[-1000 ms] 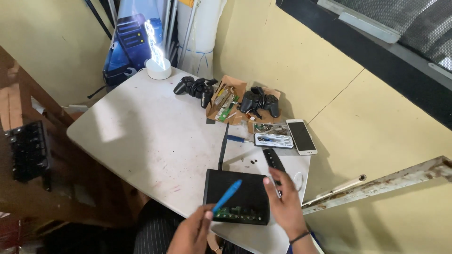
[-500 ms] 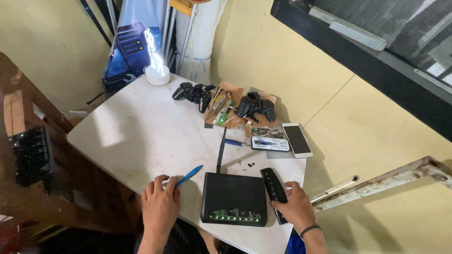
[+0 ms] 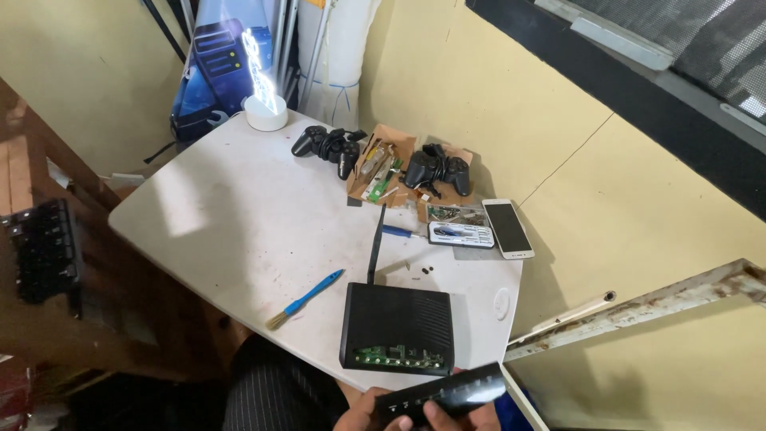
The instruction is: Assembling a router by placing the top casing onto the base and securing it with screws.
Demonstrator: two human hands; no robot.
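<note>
A black router (image 3: 396, 327) lies on the white table (image 3: 239, 215) near its front edge, its antenna pointing away from me and a green circuit board showing along its open near side. Just below it, at the frame's bottom edge, my left hand (image 3: 357, 417) and my right hand (image 3: 456, 415) both hold a long black plastic panel (image 3: 443, 391) with a row of ports. Only parts of the fingers show. A blue-handled brush (image 3: 306, 299) lies loose on the table to the left of the router.
Farther back lie two black game controllers (image 3: 327, 144) (image 3: 437, 169), cardboard with circuit boards (image 3: 375, 166), a blue-handled screwdriver (image 3: 399, 231), a bit case (image 3: 461, 234), a white phone (image 3: 508, 227) and small screws (image 3: 423, 271). A glowing lamp (image 3: 266, 112) stands at the back. A keyboard (image 3: 40, 247) sits left.
My left hand has let go of the brush, which now lies on the table. Both hands have drawn back to the bottom edge with the black panel between them.
</note>
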